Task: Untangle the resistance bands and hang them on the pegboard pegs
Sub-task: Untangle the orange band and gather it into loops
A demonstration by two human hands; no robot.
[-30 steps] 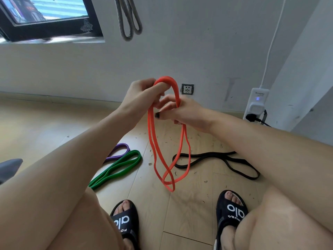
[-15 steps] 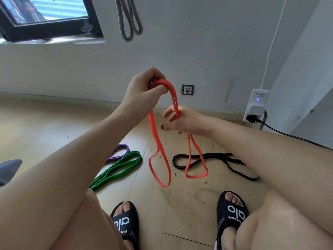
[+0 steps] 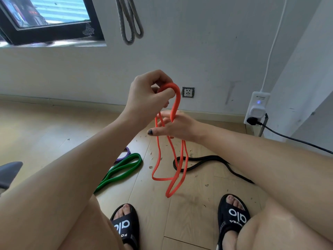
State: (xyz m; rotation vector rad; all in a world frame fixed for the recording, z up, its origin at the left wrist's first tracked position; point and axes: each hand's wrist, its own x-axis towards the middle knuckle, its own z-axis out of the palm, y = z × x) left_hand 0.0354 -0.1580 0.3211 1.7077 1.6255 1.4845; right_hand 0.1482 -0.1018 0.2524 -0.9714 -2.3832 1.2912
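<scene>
An orange resistance band (image 3: 177, 103) hangs in crossed loops above the wooden floor. My left hand (image 3: 146, 94) pinches its top bend, held up at chest height. Just below, my right hand (image 3: 177, 128) is closed around the strands, which pass through its fingers and dangle down to a low loop. On the floor lie a green band (image 3: 124, 167), a purple band (image 3: 124, 154) partly hidden behind my left arm, and a black band (image 3: 207, 159). A grey band (image 3: 128, 20) hangs on the wall at the top; its peg is out of frame.
A window (image 3: 52, 20) is at upper left. A wall socket (image 3: 188, 92) sits low on the wall, and a white plug adapter (image 3: 256, 109) with a black cable (image 3: 295, 140) stands at right. My feet in black sandals (image 3: 126, 226) are at the bottom. Small debris dots the floor.
My left hand rose with the band's top bend while my right hand slid lower down the strands. The hanging loops shifted and crossed again.
</scene>
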